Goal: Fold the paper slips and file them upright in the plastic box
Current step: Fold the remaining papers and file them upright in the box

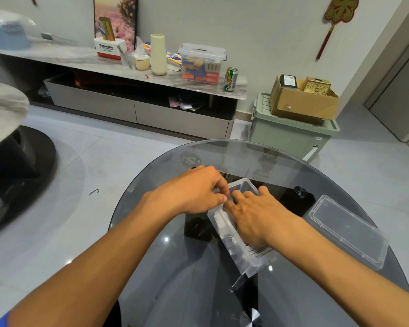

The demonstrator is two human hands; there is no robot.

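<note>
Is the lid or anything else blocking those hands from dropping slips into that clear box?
Nothing visible does. The clear plastic box is open on top; its clear lid lies apart to its right on the round glass table. Both the left hand and right hand are over it.

Round glass table (165,267): clear plastic box (246,258) w/ slips, lid (347,232) beside.

Both hands (194,190) (253,218) over the plastic box (243,258) (paper slips (222,223) upright inside) on a glass table (175,267)

two hands: left hand (194,190), right hand (253,218); one plastic box (246,258); one loose lid (347,230); one glass table (175,267).
</note>
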